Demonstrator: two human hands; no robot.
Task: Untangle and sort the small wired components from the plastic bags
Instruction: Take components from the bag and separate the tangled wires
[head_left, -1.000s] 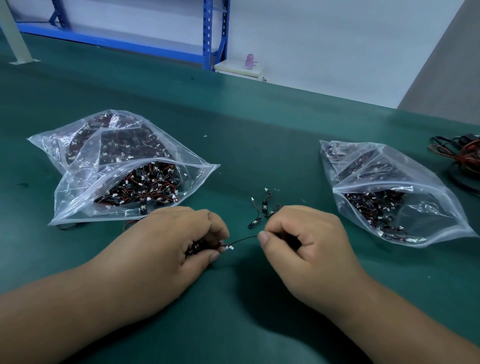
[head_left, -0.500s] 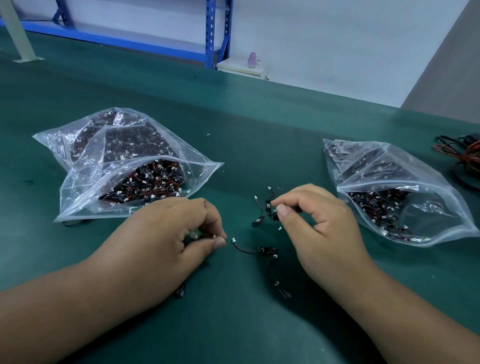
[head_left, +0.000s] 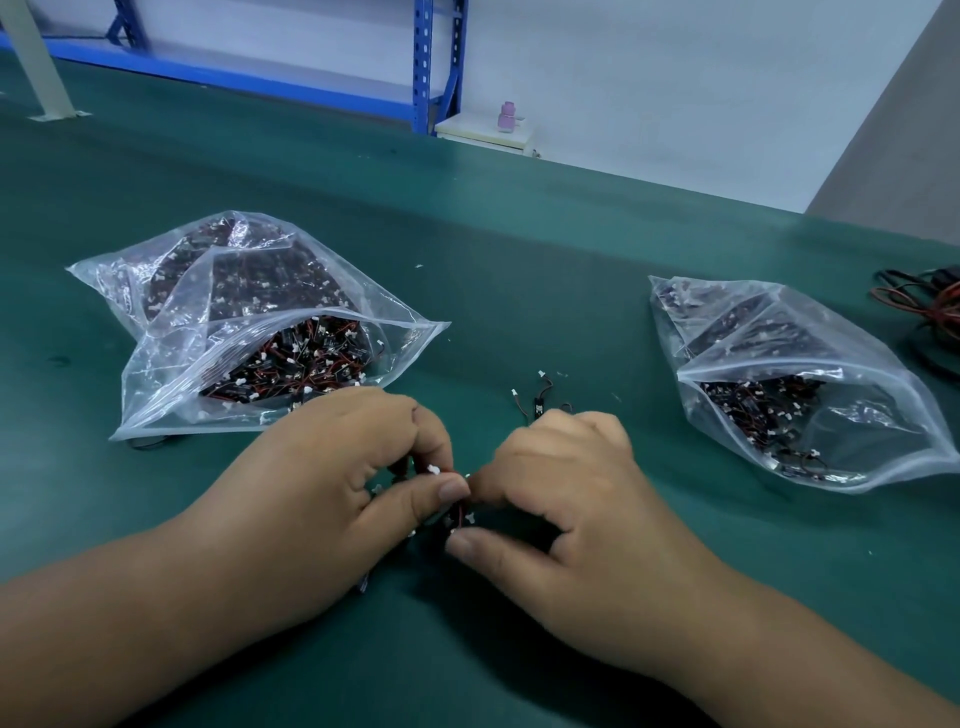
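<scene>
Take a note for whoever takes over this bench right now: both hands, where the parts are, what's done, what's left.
Left hand grips a small tangled clump of black wired components with white plugs.
Right hand pinches at the same clump.
Larger clear plastic bag, open and full of components, lies left; smaller clear plastic bag lies right.
Done: a few separated components lie on the green mat between the bags.
Left: this clump, then both bags' contents.

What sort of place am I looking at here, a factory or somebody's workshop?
Probably a small electronics factory or assembly shop: a long green-matted workbench, clear plastic bags stuffed with small wired components, and blue steel storage racking behind it.
</scene>
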